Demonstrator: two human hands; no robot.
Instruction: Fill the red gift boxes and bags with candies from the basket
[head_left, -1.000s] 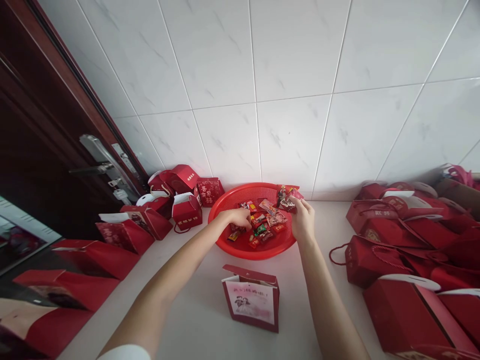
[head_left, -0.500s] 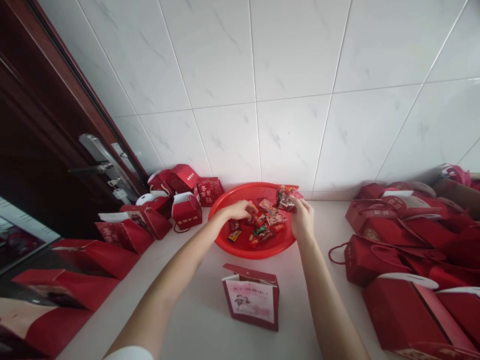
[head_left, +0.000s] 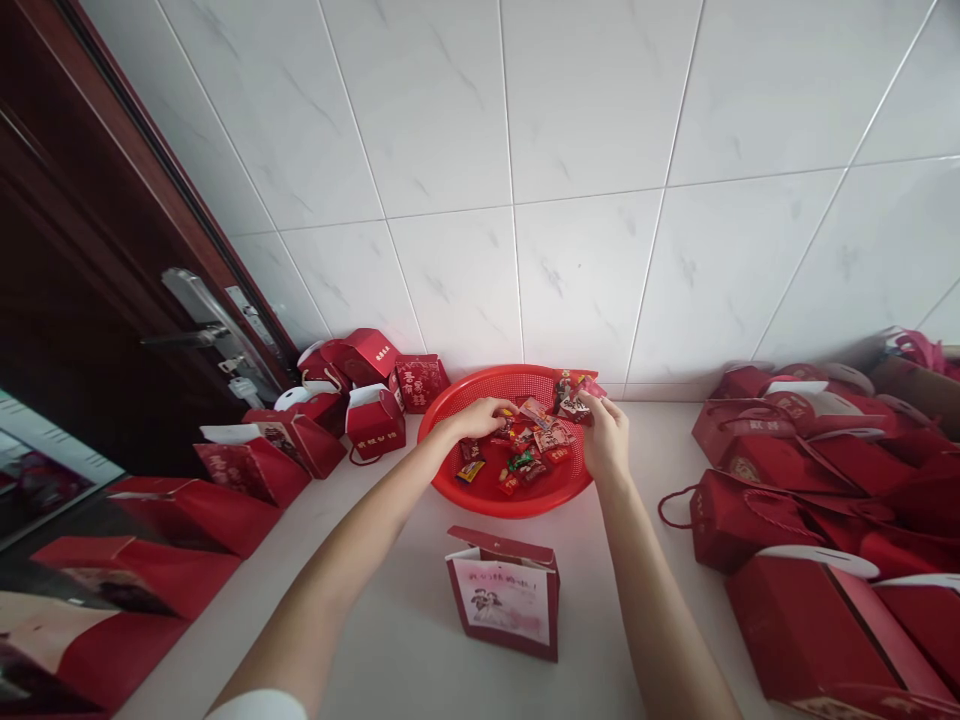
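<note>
A red plastic basket (head_left: 510,503) holds several wrapped candies (head_left: 525,460) on the white surface. My left hand (head_left: 484,416) reaches over the basket's left part, fingers bent down at the candies; what its fingertips hold, if anything, is too small to make out. At the basket's right rim, my right hand (head_left: 606,428) grips a bunch of candy packets (head_left: 574,397) between thumb and fingers. In front of the basket stands a red box (head_left: 504,600) with a pink and white printed face, its top flap partly raised.
Red gift boxes (head_left: 375,422) stand behind and along the left side. More red boxes (head_left: 810,620) crowd the right side, some with cord handles. A tiled wall (head_left: 585,280) rises behind the basket, and a dark door with a metal handle (head_left: 202,335) is at left.
My left hand has shifted slightly up among the candies. My right hand stays at the rim with its packets.
</note>
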